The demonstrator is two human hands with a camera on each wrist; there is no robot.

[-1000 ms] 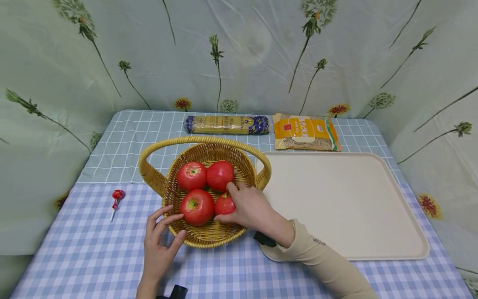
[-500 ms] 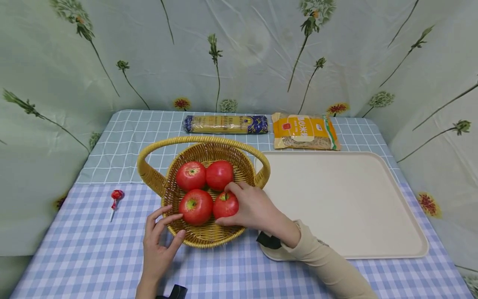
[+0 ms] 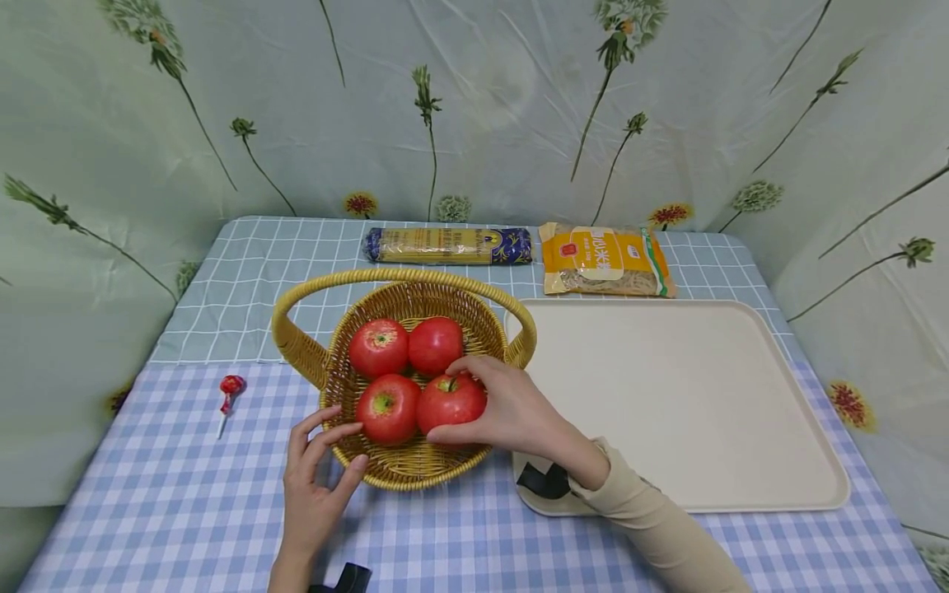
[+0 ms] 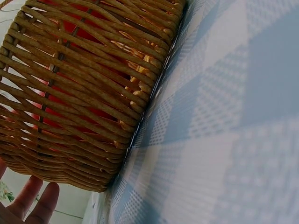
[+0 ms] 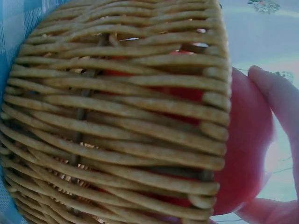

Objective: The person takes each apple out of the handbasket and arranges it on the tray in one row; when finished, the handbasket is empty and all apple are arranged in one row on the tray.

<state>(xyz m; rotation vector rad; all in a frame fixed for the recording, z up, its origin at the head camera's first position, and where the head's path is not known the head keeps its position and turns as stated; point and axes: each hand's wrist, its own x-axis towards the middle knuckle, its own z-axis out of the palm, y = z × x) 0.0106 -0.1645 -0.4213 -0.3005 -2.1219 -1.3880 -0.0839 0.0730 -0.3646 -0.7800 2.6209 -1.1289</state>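
Note:
In the head view a yellow wicker basket (image 3: 417,473) with an arched handle holds several red apples. My right hand (image 3: 511,412) grips the front-right apple (image 3: 451,402) between thumb and fingers. The right wrist view shows this apple (image 5: 245,144) standing partly above the basket's rim. Two apples (image 3: 379,346) lie at the back of the basket, and a front-left apple (image 3: 388,409) sits beside the gripped one. My left hand (image 3: 317,478) rests at the basket's front-left rim, its fingers spread and loosely bent. In the left wrist view its fingertips (image 4: 44,205) show beside the woven wall.
A beige tray (image 3: 682,403) lies right of the basket. Behind stand a pack of spaghetti (image 3: 448,246) and an orange bag of noodles (image 3: 606,260). A red lollipop (image 3: 231,387) lies on the checked cloth (image 3: 185,494) at left.
The gripped apple has risen and come toward the camera, showing more of itself. My right hand has shifted slightly right with it. The left hand has stayed at the rim.

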